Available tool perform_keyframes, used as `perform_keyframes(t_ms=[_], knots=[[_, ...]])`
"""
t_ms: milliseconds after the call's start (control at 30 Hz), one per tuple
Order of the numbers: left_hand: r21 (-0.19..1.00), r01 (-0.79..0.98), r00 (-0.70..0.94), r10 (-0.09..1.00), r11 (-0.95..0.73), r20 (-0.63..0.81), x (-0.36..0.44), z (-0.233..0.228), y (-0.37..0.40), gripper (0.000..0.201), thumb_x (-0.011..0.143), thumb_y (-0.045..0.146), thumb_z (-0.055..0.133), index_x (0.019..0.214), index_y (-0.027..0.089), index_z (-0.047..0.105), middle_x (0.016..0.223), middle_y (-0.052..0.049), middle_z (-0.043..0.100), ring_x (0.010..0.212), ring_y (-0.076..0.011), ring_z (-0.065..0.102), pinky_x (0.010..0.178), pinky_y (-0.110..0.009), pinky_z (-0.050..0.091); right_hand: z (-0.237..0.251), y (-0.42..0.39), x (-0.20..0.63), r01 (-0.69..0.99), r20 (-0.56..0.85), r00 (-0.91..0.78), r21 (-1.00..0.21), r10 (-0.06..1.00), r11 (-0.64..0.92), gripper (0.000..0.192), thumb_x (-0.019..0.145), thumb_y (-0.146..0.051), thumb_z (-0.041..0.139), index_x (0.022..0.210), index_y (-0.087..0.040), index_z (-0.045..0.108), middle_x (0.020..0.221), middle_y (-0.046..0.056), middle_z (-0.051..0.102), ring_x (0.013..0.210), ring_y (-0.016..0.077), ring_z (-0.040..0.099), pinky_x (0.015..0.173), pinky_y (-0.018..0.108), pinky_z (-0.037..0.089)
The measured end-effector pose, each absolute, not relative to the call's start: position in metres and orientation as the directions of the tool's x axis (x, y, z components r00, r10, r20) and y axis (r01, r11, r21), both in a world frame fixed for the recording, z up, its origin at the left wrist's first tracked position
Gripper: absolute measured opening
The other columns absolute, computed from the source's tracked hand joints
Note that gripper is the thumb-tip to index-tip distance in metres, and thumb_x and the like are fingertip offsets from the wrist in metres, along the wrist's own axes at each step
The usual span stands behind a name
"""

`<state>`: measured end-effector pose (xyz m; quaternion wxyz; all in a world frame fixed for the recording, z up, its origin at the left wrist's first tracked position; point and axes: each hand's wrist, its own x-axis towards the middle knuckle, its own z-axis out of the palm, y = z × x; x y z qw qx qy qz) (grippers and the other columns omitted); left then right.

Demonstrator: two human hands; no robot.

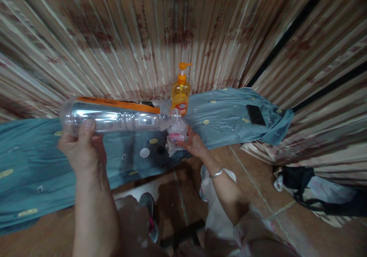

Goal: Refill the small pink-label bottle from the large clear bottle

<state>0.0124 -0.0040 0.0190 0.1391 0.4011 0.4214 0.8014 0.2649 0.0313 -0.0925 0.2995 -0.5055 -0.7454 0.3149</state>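
My left hand (86,142) is closed around the base end of a large clear plastic bottle (123,119) with an orange and silver label. The bottle lies almost level in the air, its neck pointing right. Its mouth meets the top of a small clear bottle (177,129) with a pink label; whether liquid flows between them I cannot tell. Fingers of my right hand (193,143) grip the small bottle from the right. Under it is a crumpled pale cloth (172,148). Just behind stands an orange pump bottle (180,96), part filled with yellow liquid.
A blue-green patterned cloth (220,115) covers the long narrow surface. On it lie a white round cap (145,152), a dark round cap (161,150) and a black phone (256,115). A pleated curtain (155,39) hangs behind. A dark bag (304,184) rests on the tiled floor.
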Motion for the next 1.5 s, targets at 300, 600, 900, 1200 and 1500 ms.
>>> perform_keyframes(t_ms=[300, 600, 900, 1200, 1500], knots=[[0.763, 0.033, -0.662, 0.558, -0.645, 0.501, 0.009, 0.018, -0.003, 0.024, 0.051, 0.021, 0.073, 0.073, 0.018, 0.068, 0.071, 0.0, 0.061, 0.071, -0.0147, 0.06, 0.084, -0.039, 0.048, -0.095, 0.032, 0.265, 0.576, 0.128, -0.296, -0.767, 0.947, 0.283, 0.06, 0.074, -0.04, 0.065, 0.121, -0.013, 0.04, 0.097, 0.008, 0.065, 0.083, 0.0219, 0.064, 0.069, 0.03, 0.048], [0.777, 0.039, -0.644, 0.579, -0.628, 0.5, 0.007, 0.016, -0.001, 0.025, 0.054, 0.021, 0.072, 0.078, 0.017, 0.068, 0.072, 0.0, 0.06, 0.071, -0.0134, 0.059, 0.084, -0.037, 0.048, -0.092, 0.031, 0.265, 0.573, 0.104, -0.291, -0.777, 0.951, 0.26, 0.062, 0.074, -0.041, 0.065, 0.124, -0.015, 0.039, 0.103, 0.008, 0.065, 0.089, 0.024, 0.064, 0.073, 0.031, 0.049], [0.809, 0.094, -0.6, 0.615, -0.581, 0.511, 0.003, 0.016, -0.003, 0.032, 0.056, 0.024, 0.07, 0.088, 0.02, 0.068, 0.082, -0.001, 0.063, 0.083, -0.0161, 0.06, 0.091, -0.041, 0.046, -0.092, 0.031, 0.265, 0.576, 0.103, -0.294, -0.774, 0.95, 0.262, 0.062, 0.074, -0.042, 0.064, 0.123, -0.014, 0.04, 0.1, 0.009, 0.065, 0.087, 0.023, 0.064, 0.072, 0.03, 0.049], [0.816, 0.165, -0.564, 0.625, -0.554, 0.539, -0.004, 0.017, 0.0, 0.041, 0.056, 0.032, 0.071, 0.096, 0.023, 0.066, 0.084, -0.002, 0.062, 0.09, -0.0189, 0.06, 0.093, -0.045, 0.045, -0.097, 0.034, 0.265, 0.57, 0.123, -0.292, -0.774, 0.948, 0.276, 0.061, 0.073, -0.041, 0.066, 0.121, -0.014, 0.041, 0.097, 0.008, 0.066, 0.084, 0.022, 0.064, 0.071, 0.03, 0.048], [0.821, 0.04, -0.64, 0.616, -0.57, 0.459, -0.008, 0.019, 0.004, 0.055, 0.039, 0.028, 0.081, 0.091, 0.022, 0.065, 0.085, 0.0, 0.063, 0.078, -0.0135, 0.058, 0.086, -0.039, 0.047, -0.098, 0.032, 0.265, 0.558, 0.143, -0.307, -0.774, 0.941, 0.299, 0.061, 0.074, -0.042, 0.064, 0.123, -0.014, 0.038, 0.102, 0.009, 0.065, 0.089, 0.0234, 0.063, 0.075, 0.031, 0.048]])
